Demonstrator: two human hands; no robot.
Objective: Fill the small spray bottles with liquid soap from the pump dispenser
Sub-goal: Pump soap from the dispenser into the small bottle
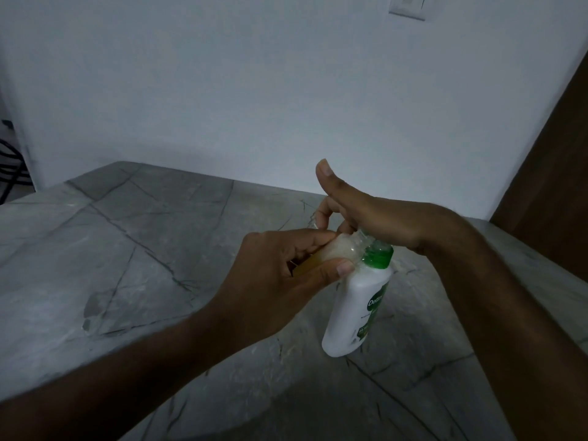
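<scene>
A white pump dispenser (358, 300) with a green collar stands upright on the grey marble table (133, 249). My right hand (372, 218) lies palm down on its pump head, thumb raised, and hides the nozzle. My left hand (280, 272) grips a small clear spray bottle (321, 254) tilted almost sideways, its open mouth against the dispenser's pump at the green collar. The small bottle holds amber liquid in its lower part, with pale foam near the neck.
The table runs to a white wall at the back. A brown wooden panel (553, 160) stands at the right edge. A wall switch plate (408, 6) sits at the top. Dark metal bars (9, 157) show at the far left.
</scene>
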